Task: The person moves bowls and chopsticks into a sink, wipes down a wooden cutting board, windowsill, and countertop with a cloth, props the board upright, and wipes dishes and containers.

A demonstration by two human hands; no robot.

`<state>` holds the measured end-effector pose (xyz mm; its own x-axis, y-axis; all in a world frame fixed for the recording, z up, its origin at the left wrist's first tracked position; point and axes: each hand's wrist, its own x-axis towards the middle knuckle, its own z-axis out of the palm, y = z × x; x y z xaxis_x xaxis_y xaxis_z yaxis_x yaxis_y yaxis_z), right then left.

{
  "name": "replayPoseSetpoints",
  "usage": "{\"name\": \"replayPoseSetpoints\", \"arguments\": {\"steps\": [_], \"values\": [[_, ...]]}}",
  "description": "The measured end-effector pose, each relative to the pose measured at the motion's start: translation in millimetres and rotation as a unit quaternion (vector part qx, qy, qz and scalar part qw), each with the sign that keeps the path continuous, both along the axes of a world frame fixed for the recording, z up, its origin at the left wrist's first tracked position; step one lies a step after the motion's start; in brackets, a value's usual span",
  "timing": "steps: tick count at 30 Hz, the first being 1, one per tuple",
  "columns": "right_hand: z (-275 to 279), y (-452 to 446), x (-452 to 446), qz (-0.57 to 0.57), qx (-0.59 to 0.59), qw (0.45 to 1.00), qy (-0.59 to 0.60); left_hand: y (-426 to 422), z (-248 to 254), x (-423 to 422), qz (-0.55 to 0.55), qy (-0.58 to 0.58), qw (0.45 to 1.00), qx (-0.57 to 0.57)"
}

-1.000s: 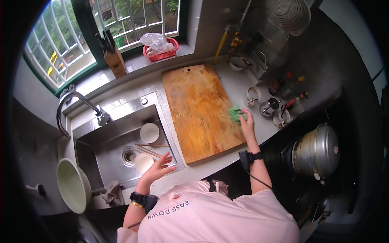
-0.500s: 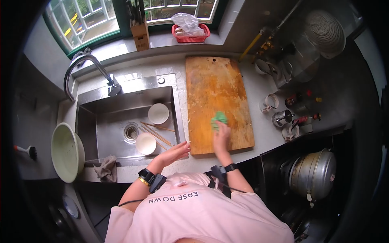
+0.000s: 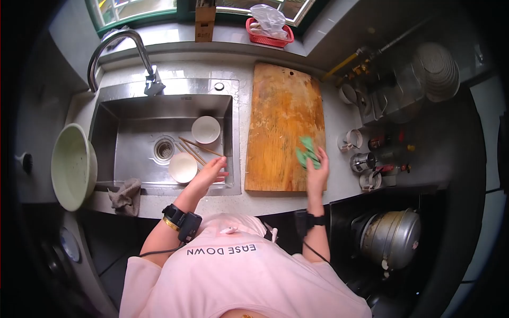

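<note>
My right hand grips a green cloth over the lower right part of a worn wooden cutting board. Part of the cloth sticks out past the fingertips. My left hand is above the right front edge of the sink, fingers stretched out and holding nothing. Near it in the sink are a white bowl, another white bowl farther back, and several chopsticks, partly hidden by the nearer bowl and my hand.
A curved faucet rises behind the sink. A pale green basin leans at the left; a brown rag hangs at the front edge. Cups and bottles stand right of the board, with a large metal pot below.
My right hand has moved right across the board with the green cloth. My left hand has shifted left, over the sink edge. The camera view has tilted and shifted a little.
</note>
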<state>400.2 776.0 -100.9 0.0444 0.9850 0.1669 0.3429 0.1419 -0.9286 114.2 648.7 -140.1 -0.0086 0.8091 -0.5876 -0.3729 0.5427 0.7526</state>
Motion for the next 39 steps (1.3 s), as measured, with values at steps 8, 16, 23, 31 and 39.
{"name": "replayPoseSetpoints", "arguments": {"steps": [8, 16, 23, 31, 39], "values": [[-82, -51, -16, 0.054, 0.059, 0.940, -0.331, 5, -11, 10, -0.036, 0.101, 0.994, 0.015], [-24, -57, -107, 0.282, -0.032, 0.957, -0.054, 10, -37, -18, 0.071, 0.270, 0.953, 0.115], [-27, 52, 108, -0.034, 0.029, 0.995, -0.087, 2, -7, 28, -0.125, 0.145, 0.973, 0.126], [-91, 40, 76, -0.075, 0.069, 0.950, -0.294, 4, -18, 54, -0.238, 0.067, 0.963, 0.105], [-25, 18, -81, 0.217, -0.064, 0.973, 0.052, 2, -17, 41, -0.211, -0.022, 0.977, 0.030]]}}
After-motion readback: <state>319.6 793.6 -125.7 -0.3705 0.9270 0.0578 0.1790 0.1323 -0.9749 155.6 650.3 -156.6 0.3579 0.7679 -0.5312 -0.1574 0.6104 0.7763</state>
